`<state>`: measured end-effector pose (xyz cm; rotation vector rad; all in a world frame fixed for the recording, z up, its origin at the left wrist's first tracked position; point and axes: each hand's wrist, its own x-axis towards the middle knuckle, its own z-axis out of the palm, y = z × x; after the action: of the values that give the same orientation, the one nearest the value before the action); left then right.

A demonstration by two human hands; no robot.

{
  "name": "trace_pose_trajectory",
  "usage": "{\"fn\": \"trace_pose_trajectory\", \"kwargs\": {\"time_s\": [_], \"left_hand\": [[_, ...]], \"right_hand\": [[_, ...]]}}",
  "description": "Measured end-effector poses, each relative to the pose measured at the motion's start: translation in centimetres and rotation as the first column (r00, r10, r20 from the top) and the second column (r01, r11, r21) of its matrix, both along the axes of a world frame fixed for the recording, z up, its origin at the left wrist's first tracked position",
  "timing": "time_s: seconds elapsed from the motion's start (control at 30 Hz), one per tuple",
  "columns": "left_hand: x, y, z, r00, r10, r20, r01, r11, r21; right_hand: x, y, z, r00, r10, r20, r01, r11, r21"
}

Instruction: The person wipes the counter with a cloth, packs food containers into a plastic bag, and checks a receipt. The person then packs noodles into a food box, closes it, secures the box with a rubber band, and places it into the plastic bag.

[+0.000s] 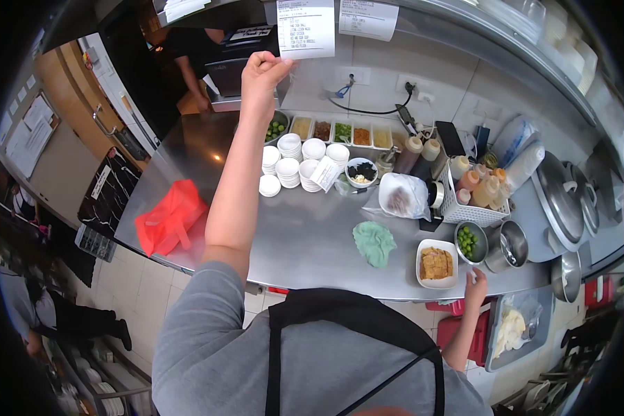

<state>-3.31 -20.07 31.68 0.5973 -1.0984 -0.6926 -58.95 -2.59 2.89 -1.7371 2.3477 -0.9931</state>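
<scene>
My left hand (pixel 262 84) is raised, its thumb and fingers pinched on the lower left edge of a printed paper slip (pixel 306 29) that hangs from the shelf edge. Low on the right, my right hand (pixel 475 286) is by the counter's front edge, just below a metal bowl of green limes (pixel 470 243). Its fingers are closed around something small and whitish that I cannot make out. Left of this hand, a white square dish (pixel 437 264) holds sliced golden-brown food. A crumpled green cloth (pixel 374 244) lies on the steel counter (pixel 312 256).
Stacked white cups (pixel 288 168) stand below a row of ingredient trays (pixel 342 133). A red bag (pixel 171 218) lies at the left. Sauce bottles fill a white basket (pixel 473 210), near a metal pot (pixel 507 246). Another person's arm (pixel 189 76) shows at the back left.
</scene>
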Motion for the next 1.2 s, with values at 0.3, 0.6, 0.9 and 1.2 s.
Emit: {"fn": "trace_pose_trajectory", "kwargs": {"time_s": [0.3, 0.6, 0.9, 1.2], "left_hand": [[-0.3, 0.2, -0.5, 0.999, 0.000, 0.046, 0.002, 0.999, -0.046], [6.7, 7.1, -14.6, 0.689, 0.296, 0.662, -0.533, 0.825, 0.186], [22.5, 16.0, -27.8, -0.041, 0.045, 0.998, -0.999, 0.031, -0.042], [27.4, 15.1, -30.5, -0.308, -0.227, 0.924, -0.921, 0.314, -0.230]], "right_hand": [[2.6, 0.0, 2.6, 0.995, 0.098, 0.024, -0.094, 0.985, -0.146], [12.9, -4.5, 3.8, 0.854, 0.333, 0.400, -0.329, 0.941, -0.082], [19.6, -6.9, 5.8, 0.819, 0.562, 0.113, -0.568, 0.823, 0.016], [22.3, -5.4, 4.4, 0.727, 0.676, 0.121, -0.681, 0.732, -0.002]]}}
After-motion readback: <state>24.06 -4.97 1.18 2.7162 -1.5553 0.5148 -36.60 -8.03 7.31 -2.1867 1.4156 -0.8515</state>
